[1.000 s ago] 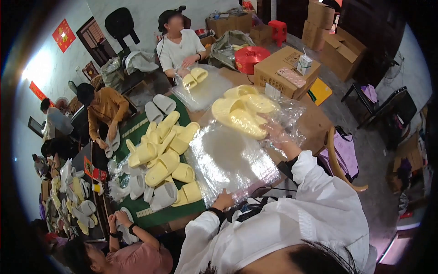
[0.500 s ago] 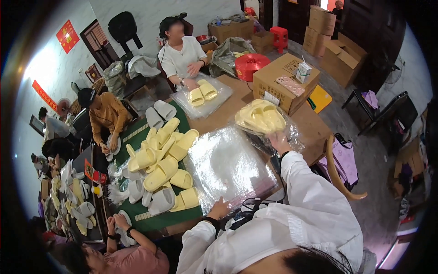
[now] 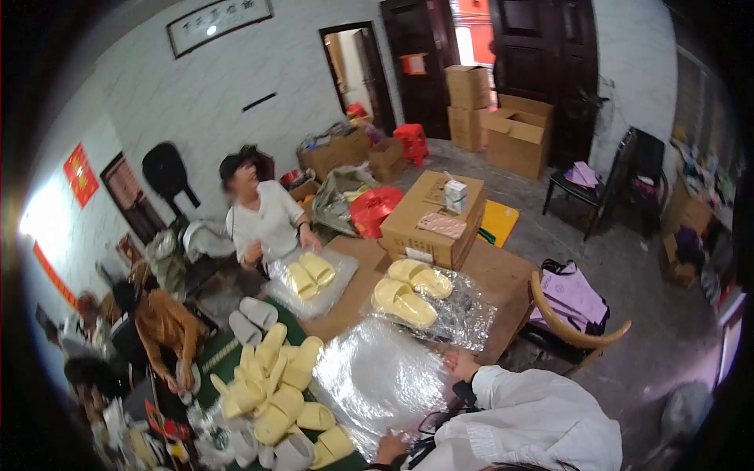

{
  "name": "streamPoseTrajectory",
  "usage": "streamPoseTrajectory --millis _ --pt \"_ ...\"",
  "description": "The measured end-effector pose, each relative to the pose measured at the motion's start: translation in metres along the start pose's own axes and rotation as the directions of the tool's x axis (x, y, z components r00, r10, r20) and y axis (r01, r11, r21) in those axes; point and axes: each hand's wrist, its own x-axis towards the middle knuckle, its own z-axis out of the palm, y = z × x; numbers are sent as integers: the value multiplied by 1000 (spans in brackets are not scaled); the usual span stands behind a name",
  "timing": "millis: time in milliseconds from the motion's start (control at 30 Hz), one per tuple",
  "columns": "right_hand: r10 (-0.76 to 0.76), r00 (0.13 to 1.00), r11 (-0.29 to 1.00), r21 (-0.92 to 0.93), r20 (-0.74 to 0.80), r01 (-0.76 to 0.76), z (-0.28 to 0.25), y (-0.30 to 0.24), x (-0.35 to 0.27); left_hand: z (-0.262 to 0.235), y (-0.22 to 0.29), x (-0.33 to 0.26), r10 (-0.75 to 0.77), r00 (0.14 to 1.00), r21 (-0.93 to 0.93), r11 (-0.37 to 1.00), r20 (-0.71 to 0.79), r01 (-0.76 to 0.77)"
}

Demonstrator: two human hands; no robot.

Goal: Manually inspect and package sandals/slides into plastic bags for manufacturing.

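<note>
The right hand (image 3: 459, 363) has let go of the bagged pair of yellow slippers (image 3: 412, 292), which a moment ago it was carrying over the table. That pair now lies on its own on the wooden table (image 3: 503, 271), just beyond the stack of clear plastic bags (image 3: 377, 377), so one pair looks packed and set aside.

Nearest the person, the left hand (image 3: 390, 449) rests on the near edge of the stack, its fingers loosely bent and flat on the plastic, gripping nothing that can be made out. The right hand sits at the far right corner of the stack, fingers curled lightly against the top sheet; whether it pinches that sheet I cannot tell. Both white sleeves reach in from below.

Left of the stack lies a heap of loose yellow slippers (image 3: 271, 388). Beyond the stack stands a cardboard box (image 3: 432, 224), and a co-worker handles another bagged pair (image 3: 309, 275).
</note>
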Motion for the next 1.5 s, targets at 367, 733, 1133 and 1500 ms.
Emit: streamPoseTrajectory --millis 367,733,1133,1500 --pt "37 783 -46 -782 620 622 11 68 -14 -63 8 4 41 991 -56 998 125 -34" --pt "90 713 -210 -687 695 696 54 96 -8 -146 29 -25 25 986 -257 964 -162 -67" --pt "-160 377 193 -345 912 918 245 91 -154 -285 107 -27 229 969 -974 -222 -97 -45" --pt "121 600 734 -479 790 482 240 80 -156 -290 136 -29 237 970 -939 -342 -54 32"
